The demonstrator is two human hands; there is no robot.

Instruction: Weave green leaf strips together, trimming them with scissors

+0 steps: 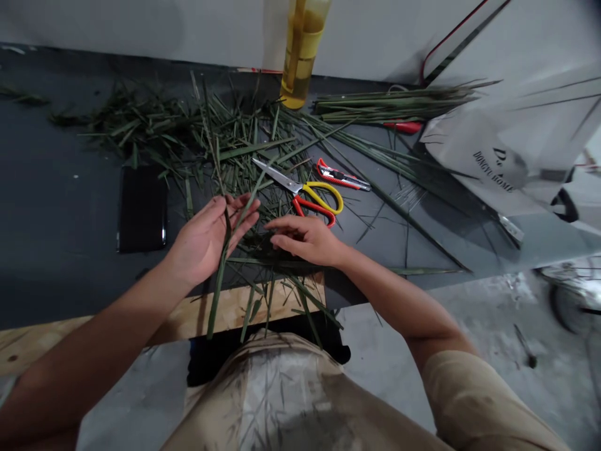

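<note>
My left hand (206,241) is turned palm up, its fingers curled around a long, narrow green leaf strip (220,282) that runs down past the table edge. My right hand (305,239) lies palm down with its fingers spread slightly, resting on a scattered heap of cut green leaves (235,147). Just above that hand are orange-and-yellow-handled scissors (305,191) with their blades closed. A red box cutter (342,176) lies to their right. Both hands hide part of the heap.
A yellow-tinted plastic bottle (303,53) stands at the back of the dark table (61,207). Farther right are a bundle of long leaves (394,103), a red handle (404,127) and a white printed bag (488,164). A black phone (142,210) lies left. A wooden board (235,307) lines the near edge.
</note>
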